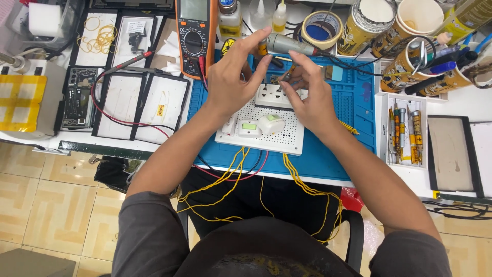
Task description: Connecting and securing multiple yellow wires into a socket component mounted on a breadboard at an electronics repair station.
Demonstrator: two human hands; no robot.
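- Cluttered counter (pixel 328 159) is carrying a blue mat and white perforated board (pixel 287 136) — switches already sitting on it.
- Left hand (pixel 230 82) is pinching a grey pen-shaped tool (pixel 289 45); right hand (pixel 310 95) is pinching a small part (pixel 287 73) over the white socket (pixel 271 95) — yellow wires (pixel 307 187) hanging loose.

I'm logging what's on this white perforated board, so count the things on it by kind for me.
White socket block, touched by the left hand and right hand: 1
White switch units, one with a green window and one rounded: 2
Part-hidden white piece at the board's left edge: 1
Total: 4
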